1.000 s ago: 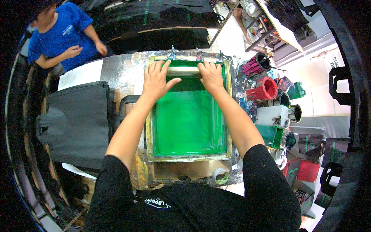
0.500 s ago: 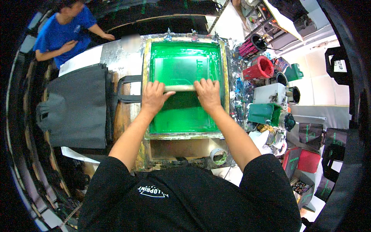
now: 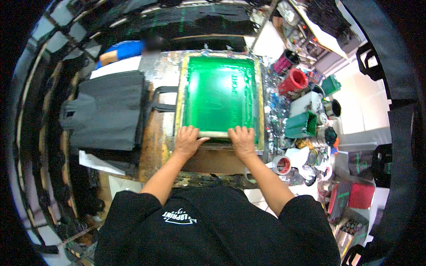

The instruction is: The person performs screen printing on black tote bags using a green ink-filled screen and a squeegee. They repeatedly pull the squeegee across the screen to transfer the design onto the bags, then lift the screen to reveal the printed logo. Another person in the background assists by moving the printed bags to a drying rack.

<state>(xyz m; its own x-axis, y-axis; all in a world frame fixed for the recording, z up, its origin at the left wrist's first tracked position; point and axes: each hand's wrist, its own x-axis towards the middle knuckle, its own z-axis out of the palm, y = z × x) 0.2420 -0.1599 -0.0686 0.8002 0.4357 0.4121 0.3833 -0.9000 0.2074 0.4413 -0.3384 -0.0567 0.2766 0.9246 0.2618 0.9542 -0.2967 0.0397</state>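
A screen-printing frame [image 3: 180, 99] lies flat on the worktable, its mesh [image 3: 217, 95] coated with bright green ink. Across the mesh's near end lies a squeegee [image 3: 214, 134] with a pale handle. My left hand [image 3: 188, 141] grips the handle's left part, thumb stretched along it. My right hand [image 3: 242, 140] is closed round its right part. The squeegee's blade is hidden below the handle. From under the frame's left side stick out black bag handles [image 3: 164, 98]; the rest of that bag is covered.
Left of the frame lies a stack of black bags [image 3: 108, 111]. Along the right stand a red tub [image 3: 293, 81], a green container [image 3: 301, 125], a white box [image 3: 306, 105] and a tape roll [image 3: 282, 165]. A person in blue [image 3: 122, 52] bends at the far left.
Both my hands have drawn the squeegee toward me, from mid-screen to the near end. The person in blue has bent down low. The view has shifted a little.
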